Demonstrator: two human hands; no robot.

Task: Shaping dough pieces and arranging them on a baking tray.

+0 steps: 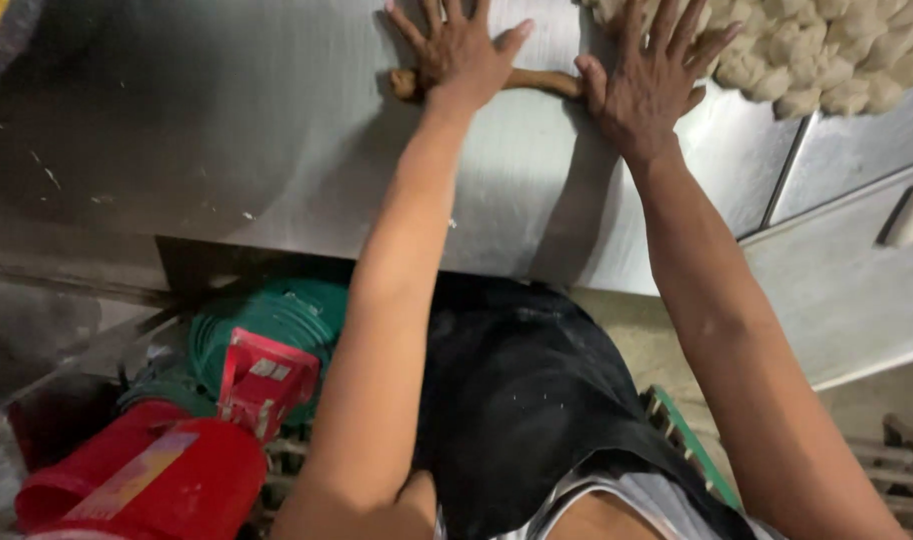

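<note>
A thin brown roll of dough (537, 80) lies across the steel worktop (277, 130) near the top of the head view. My left hand (462, 50) is flat on its left part, fingers spread, with the roll's left end (405, 84) poking out past my palm. My right hand (652, 75) presses flat on the roll's right end, fingers also spread. Neither hand grips it; both palms rest on top.
A heap of pale dough pieces (827, 50) sits on the worktop at the upper right, just beyond my right hand. Steel cabinet drawers with a handle (912, 215) are at the right. Below the counter stand red containers (147, 480) and a green bucket (277, 320).
</note>
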